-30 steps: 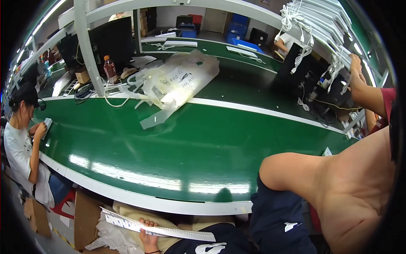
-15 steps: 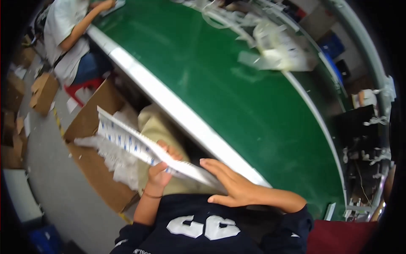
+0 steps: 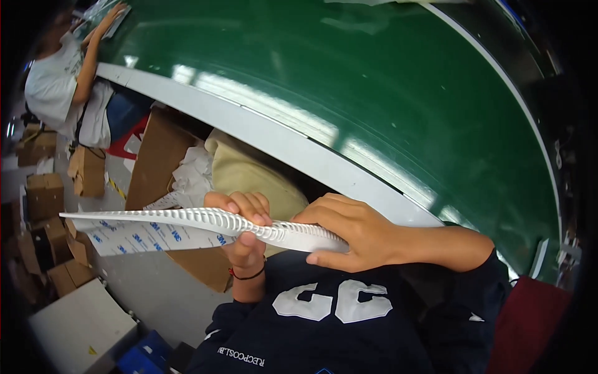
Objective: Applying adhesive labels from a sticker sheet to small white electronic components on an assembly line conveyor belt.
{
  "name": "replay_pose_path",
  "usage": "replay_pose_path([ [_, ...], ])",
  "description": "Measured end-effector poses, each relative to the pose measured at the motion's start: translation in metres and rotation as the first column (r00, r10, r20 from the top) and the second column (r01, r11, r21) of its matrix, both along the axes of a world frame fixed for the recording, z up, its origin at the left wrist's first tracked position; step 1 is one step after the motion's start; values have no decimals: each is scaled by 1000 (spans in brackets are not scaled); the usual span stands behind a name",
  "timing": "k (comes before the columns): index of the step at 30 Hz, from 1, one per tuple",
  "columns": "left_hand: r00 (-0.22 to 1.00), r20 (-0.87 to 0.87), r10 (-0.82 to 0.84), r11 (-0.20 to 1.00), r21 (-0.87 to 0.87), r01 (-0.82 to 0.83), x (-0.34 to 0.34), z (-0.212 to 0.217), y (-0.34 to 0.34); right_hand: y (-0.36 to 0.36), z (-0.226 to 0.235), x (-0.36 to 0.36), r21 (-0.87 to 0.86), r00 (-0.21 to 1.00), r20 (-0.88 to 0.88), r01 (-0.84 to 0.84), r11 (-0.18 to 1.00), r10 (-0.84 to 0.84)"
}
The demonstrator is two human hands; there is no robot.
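Observation:
A long white sheet [image 3: 140, 237] with blue-printed backing and a row of slot-like ridges along its upper edge lies across my lap area, bent slightly at the middle. My left hand [image 3: 243, 227] grips it near the middle, fingers over the top and thumb pressed on the near side. Around the sheet's right end my right hand [image 3: 352, 230] is closed, with fingers over the far side and the thumb below. The palm hides that end. The sheet's left part sticks out freely over a cardboard box.
A green work table [image 3: 374, 106] with a white edge [image 3: 274, 131] runs in front of me. Below it stands an open cardboard box [image 3: 159, 156] with crumpled white paper [image 3: 193, 171]. Another person [image 3: 62, 87] works at the far left. Several cartons [image 3: 43, 196] stand on the floor.
My right hand, flat with fingers stretched beside the sheet's end, has closed round it. The sheet has turned more level, showing its ridged edge. My view has shifted.

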State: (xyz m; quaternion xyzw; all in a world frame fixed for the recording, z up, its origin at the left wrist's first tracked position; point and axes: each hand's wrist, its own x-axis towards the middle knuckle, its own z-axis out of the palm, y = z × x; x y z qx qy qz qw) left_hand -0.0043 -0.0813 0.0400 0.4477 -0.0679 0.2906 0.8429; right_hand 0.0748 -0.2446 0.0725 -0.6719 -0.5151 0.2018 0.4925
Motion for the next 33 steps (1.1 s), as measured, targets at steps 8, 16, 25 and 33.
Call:
replay_pose_path([
  [8,917,22,-399,909,141,392,-17,14,15,-10,-9,-1,149,987,147,49,988,-71],
  [16,361,691,-627,434,-75,898,24,15,9,-16,13,1,63,954,-190,-223,973,230],
  [25,481,579,-659,517,-116,848,22,37,-20,-21,17,2,13,903,-269,-345,939,335],
  [33,598,633,-491,557,-299,775,10,21,-34,-22,16,2,-77,905,-321,-320,944,280],
])
